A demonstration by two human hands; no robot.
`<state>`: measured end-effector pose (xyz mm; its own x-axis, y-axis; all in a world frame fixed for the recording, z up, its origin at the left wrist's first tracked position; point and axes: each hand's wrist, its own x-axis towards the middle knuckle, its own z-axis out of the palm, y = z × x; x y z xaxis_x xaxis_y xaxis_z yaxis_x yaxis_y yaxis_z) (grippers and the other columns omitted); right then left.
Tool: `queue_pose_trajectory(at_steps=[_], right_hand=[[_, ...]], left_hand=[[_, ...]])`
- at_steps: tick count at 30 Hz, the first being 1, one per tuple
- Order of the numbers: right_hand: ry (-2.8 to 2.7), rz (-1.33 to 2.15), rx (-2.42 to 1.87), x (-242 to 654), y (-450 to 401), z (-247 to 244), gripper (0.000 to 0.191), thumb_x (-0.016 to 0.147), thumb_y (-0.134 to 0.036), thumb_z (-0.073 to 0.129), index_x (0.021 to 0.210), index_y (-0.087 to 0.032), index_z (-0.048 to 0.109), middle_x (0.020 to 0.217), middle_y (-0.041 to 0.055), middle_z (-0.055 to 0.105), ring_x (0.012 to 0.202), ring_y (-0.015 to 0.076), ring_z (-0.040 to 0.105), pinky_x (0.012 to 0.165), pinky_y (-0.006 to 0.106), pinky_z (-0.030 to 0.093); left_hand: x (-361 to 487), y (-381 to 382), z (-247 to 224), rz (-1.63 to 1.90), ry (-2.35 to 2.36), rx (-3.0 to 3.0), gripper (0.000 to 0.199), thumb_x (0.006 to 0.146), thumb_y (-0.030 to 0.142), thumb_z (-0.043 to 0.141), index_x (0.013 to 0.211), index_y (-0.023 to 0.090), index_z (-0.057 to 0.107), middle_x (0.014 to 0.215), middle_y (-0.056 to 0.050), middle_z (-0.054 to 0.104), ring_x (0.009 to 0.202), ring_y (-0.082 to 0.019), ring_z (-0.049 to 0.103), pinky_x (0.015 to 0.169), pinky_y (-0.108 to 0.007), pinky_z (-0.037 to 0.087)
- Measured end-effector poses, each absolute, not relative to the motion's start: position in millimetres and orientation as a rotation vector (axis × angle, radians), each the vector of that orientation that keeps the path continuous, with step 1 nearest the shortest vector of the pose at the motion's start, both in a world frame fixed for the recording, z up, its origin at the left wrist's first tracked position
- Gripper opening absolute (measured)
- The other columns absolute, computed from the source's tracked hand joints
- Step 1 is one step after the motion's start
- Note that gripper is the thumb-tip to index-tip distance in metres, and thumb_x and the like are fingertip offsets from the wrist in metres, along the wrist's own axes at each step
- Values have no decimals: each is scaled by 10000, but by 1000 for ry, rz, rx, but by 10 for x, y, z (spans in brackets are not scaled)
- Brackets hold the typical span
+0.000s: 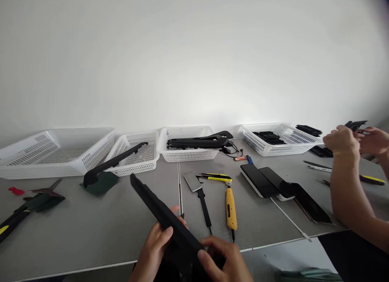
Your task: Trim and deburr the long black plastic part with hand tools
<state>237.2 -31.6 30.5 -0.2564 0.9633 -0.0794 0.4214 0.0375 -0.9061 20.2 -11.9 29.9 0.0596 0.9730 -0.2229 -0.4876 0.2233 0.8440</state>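
A long black plastic trim piece [164, 211] slants up and to the left in front of me, over the table's front edge. My left hand [156, 243] grips it near its middle, thumb on top. Around its lower end is my right hand [223, 259], thumb and fingers closed on it. Just beyond lie a yellow corded hand tool [231, 209], a yellow utility knife [216, 177] and a small silver block [192, 181] beside a black strip [204, 209]. A similar black part [114, 162] rests across the rim of a small white basket [133, 167].
White baskets line the wall: a large one [57, 170] at left, a middle one [188, 155] with black parts, another [273, 150] at right. Several phones [258, 180] lie at centre right. A co-worker's hands [343, 140] hold black parts. Dark green sheets [101, 184] lie at left.
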Motion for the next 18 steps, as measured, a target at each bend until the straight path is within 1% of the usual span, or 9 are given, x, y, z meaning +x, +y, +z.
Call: queue_pose_trajectory(at_steps=[1,3,5,7,9,11,14,18], right_hand=[[-1708,1071,-1445,2408,-249,341,395,978,-544,622,1043,-209,821,753,37,758,708,227,721,656,279,503],[-1675,822,-1491,2484,-106,419,338,974,-502,623,1026,-225,810,864,73,788,800,259,739,734,318,538],[-1691,596,-1478,2556,59,482,288,980,-444,599,997,-235,796,986,103,792,935,289,740,830,355,552],[-1728,465,-1504,2605,245,521,269,987,-390,582,1061,-228,784,1075,115,785,1035,299,726,890,372,545],[-1822,437,-1589,2616,436,542,262,985,-324,575,1115,-211,773,1093,112,783,1041,291,723,888,367,534],[-1959,469,-1714,2584,613,553,271,999,-289,573,1171,-199,763,1100,107,788,1051,281,726,888,353,515],[-2089,496,-1845,2496,827,543,292,1015,-286,595,1243,-183,748,1125,111,795,1098,284,727,917,346,487],[-2115,491,-1885,2425,1013,469,328,1030,-314,603,1280,-145,731,1127,137,797,1119,301,726,926,357,474]], left_hand=[[168,-136,258,1237,946,674,570,882,481,832,1384,234,723,1174,-115,797,1144,-328,729,973,-411,592],[113,-137,191,1257,977,689,588,887,502,835,1404,253,705,1279,-126,789,1292,-360,688,1059,-436,564],[86,-104,132,1297,998,688,613,874,520,850,1411,271,691,1355,-131,771,1371,-369,650,1088,-451,558],[92,-61,74,1379,1012,646,626,845,532,875,1389,280,695,1384,-126,764,1396,-366,639,1115,-466,555],[124,-26,26,1486,1015,587,632,811,539,900,1349,269,708,1372,-124,772,1392,-366,646,1146,-489,546],[162,-6,-2,1568,1026,559,614,813,512,905,1341,266,712,1358,-121,778,1383,-359,655,1153,-491,548],[189,17,-17,1616,1036,538,568,833,457,903,1338,276,716,1348,-111,784,1388,-335,656,1158,-464,550],[169,61,-60,1654,1034,484,580,789,457,934,1308,289,739,1344,-99,789,1397,-339,649,1170,-476,542]])
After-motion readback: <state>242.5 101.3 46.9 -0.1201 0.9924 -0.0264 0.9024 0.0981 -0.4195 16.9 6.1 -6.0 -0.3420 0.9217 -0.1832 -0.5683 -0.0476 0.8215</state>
